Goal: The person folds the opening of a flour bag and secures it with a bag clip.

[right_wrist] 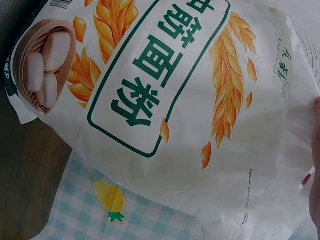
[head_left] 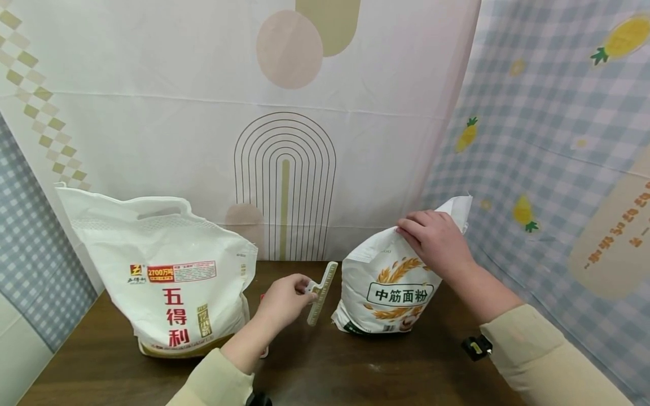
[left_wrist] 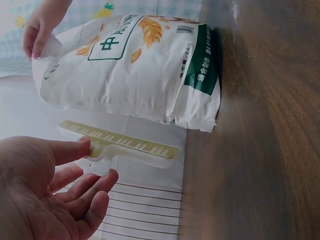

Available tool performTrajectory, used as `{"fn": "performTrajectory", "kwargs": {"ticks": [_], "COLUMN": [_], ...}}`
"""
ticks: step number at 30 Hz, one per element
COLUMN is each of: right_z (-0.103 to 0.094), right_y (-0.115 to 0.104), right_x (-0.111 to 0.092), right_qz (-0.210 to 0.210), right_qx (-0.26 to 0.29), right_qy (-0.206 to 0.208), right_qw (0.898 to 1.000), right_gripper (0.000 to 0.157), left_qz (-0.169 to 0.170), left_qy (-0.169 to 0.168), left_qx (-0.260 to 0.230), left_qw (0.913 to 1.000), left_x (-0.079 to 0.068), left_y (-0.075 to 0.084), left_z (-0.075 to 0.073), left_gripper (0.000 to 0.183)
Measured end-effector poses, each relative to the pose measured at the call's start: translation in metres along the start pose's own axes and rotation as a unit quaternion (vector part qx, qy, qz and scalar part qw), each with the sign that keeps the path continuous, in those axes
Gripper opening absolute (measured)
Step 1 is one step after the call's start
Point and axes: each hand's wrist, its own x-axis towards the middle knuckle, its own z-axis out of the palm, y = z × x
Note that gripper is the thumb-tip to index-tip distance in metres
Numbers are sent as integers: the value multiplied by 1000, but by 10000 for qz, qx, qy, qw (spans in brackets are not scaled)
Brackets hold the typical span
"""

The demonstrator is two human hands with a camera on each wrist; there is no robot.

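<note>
My left hand pinches the handle of a pale yellow-green bag sealing clip between thumb and fingers. In the left wrist view the long bar of the clip points toward the flour bag and stays apart from it. A white flour bag with wheat ears and a green-framed label stands on the right side of the table. Its folded-over top is gripped by my right hand. In the right wrist view the flour bag fills most of the picture, with only the hand's edge showing.
A larger white flour bag with red lettering and a cut-out handle stands upright at the left. Behind my left forearm a small red-and-white thing is mostly hidden. Printed cloth hangs behind the brown table.
</note>
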Motion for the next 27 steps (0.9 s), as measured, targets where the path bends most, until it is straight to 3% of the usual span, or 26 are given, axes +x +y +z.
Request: {"fn": "performTrajectory", "kwargs": {"ticks": [7,16,27], "right_z": [0,-1,-2], "right_y": [0,0,-1], "right_x": [1,1,1], "right_qz": [-14,-39,3], "right_qx": [-29,-40,-28], "right_qy": [-49,-46,-79], "right_qw": [10000,10000,10000], "right_gripper": [15,15,14], "left_qz": [328,731,1069], "left_qy": [159,706,781], "left_qx": [-225,-392,-251], "left_qw": [9991,9941,9909], "left_x": [-1,5,11], "left_y": [4,12,25], "left_z": [-5,-10,-17], "left_gripper": [16,12,12]}}
